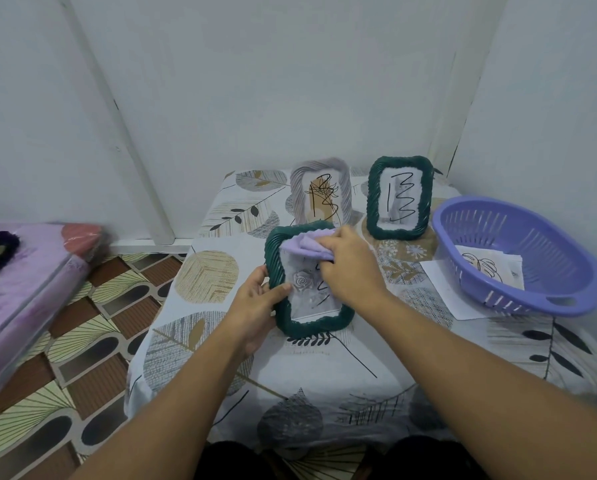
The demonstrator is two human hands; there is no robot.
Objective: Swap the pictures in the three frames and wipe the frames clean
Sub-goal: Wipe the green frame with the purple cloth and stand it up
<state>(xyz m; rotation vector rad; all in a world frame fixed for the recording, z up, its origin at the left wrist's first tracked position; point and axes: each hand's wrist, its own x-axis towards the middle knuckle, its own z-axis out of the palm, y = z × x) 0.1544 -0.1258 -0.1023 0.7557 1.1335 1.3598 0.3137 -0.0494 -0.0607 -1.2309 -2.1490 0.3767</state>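
Right now I am looking down at the dark green, rope-twisted plastic picture frame (309, 325) that is tilted up from the leaf-patterned tablecloth (324, 368), its lower edge on the cloth. Under its glass I see a pale print with a grey rose and some black scribbled lines. My left hand (255, 313) grips the frame's left side: the thumb lies across the front rim, and the other fingers curl round behind, out of my view. My right hand (349, 265) presses a lilac wiping cloth (305, 245) against the upper part of the glass; the fingers are bent and bunched over the cloth, pinching its folds.

Just behind this frame stands a pale grey twisted frame (319, 192) holding a brownish picture with black scribble. Behind it to the right stands a second dark green twisted frame (399, 197), upright, with a white sheet marked in black zigzag lines. Well to the right of the held frame sits a lilac slotted plastic basket (518, 254) with a leaf drawing inside, resting on a white sheet of paper (442, 282).
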